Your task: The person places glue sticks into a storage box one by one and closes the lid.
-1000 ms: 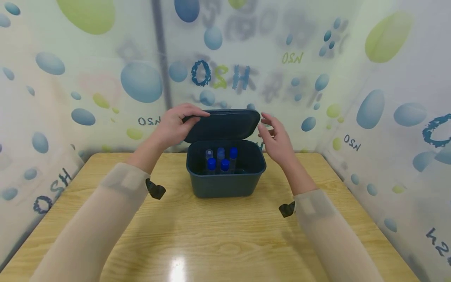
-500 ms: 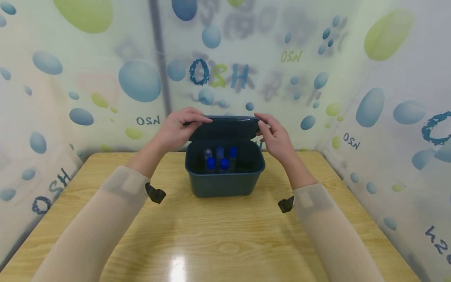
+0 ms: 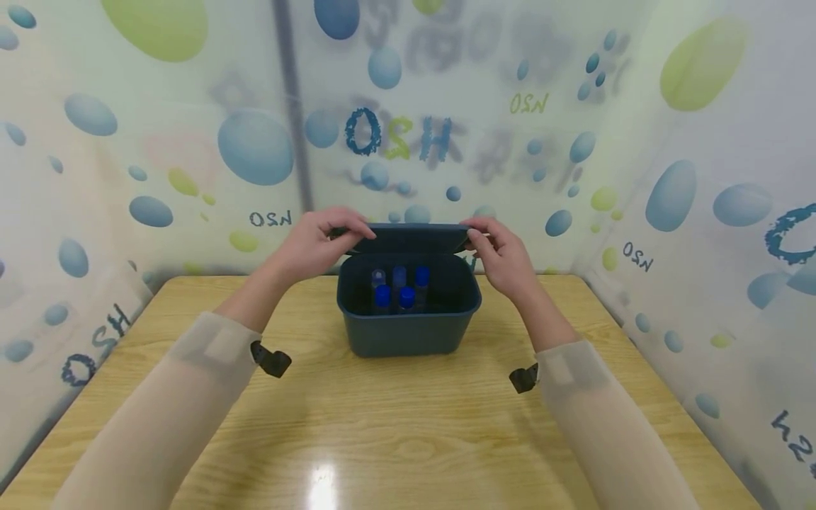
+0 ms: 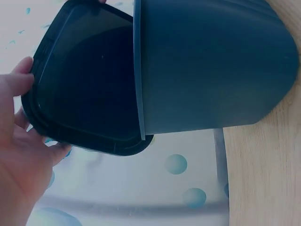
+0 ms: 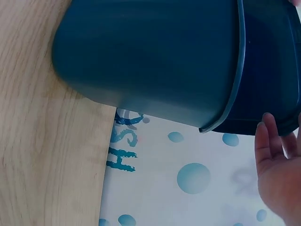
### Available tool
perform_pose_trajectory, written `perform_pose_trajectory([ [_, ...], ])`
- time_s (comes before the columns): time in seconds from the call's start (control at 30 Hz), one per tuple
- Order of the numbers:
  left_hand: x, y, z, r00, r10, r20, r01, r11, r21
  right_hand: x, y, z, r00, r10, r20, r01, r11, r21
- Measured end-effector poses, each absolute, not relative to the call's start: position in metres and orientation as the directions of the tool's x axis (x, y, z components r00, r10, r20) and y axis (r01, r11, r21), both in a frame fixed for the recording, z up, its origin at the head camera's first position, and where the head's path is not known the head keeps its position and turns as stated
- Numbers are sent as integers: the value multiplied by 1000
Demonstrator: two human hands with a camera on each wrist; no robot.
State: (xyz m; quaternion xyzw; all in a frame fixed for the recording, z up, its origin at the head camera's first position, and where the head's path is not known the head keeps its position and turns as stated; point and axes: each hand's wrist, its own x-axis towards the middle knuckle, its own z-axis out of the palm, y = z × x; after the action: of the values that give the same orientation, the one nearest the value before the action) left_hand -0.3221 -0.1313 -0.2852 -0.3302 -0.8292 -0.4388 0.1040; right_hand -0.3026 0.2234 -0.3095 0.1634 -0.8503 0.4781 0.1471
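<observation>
A dark blue-green box (image 3: 404, 336) stands on the table, its lid (image 3: 414, 239) raised at a slant behind the opening. My left hand (image 3: 321, 244) pinches the lid's left corner, thumb on the inner face and fingers behind the edge, as the left wrist view shows on the lid (image 4: 84, 80). At the opposite corner my right hand (image 3: 500, 255) grips the lid between thumb and fingers. Several clear tubes stand upright inside the box, most with a blue cap (image 3: 382, 296); one at the back left has a clear top (image 3: 379, 276).
The wooden table (image 3: 395, 425) stretches toward me in front of the box. Close behind its far edge hangs a patterned curtain (image 3: 408, 170), with more curtain on both sides. A small black camera (image 3: 272, 360) is strapped at the left wrist, another camera (image 3: 524, 380) at the right.
The lid has tilted forward and down over the box. My left hand has lowered with it. My right hand, apart from the lid at first, has taken hold of its right corner.
</observation>
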Motion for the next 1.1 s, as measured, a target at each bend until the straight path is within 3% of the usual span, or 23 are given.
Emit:
perform_pose_trajectory([
  [0.2,-312,-137,-285,-817,425,390,551,377,745,-296,226,-313,-897,-151,416,-432,505,-747],
  [0.37,-309,-143,-290,-842,401,362,519,419,745,-289,228,-316,-898,-166,408,-429,538,-726],
  [0.83,-295,-155,-308,-793,503,342,598,537,595,-266,239,-326,-901,-241,361,-429,615,-661],
  [1.1,-283,-155,-323,-788,527,318,602,556,573,-259,248,-338,-861,-356,364,-509,633,-583],
])
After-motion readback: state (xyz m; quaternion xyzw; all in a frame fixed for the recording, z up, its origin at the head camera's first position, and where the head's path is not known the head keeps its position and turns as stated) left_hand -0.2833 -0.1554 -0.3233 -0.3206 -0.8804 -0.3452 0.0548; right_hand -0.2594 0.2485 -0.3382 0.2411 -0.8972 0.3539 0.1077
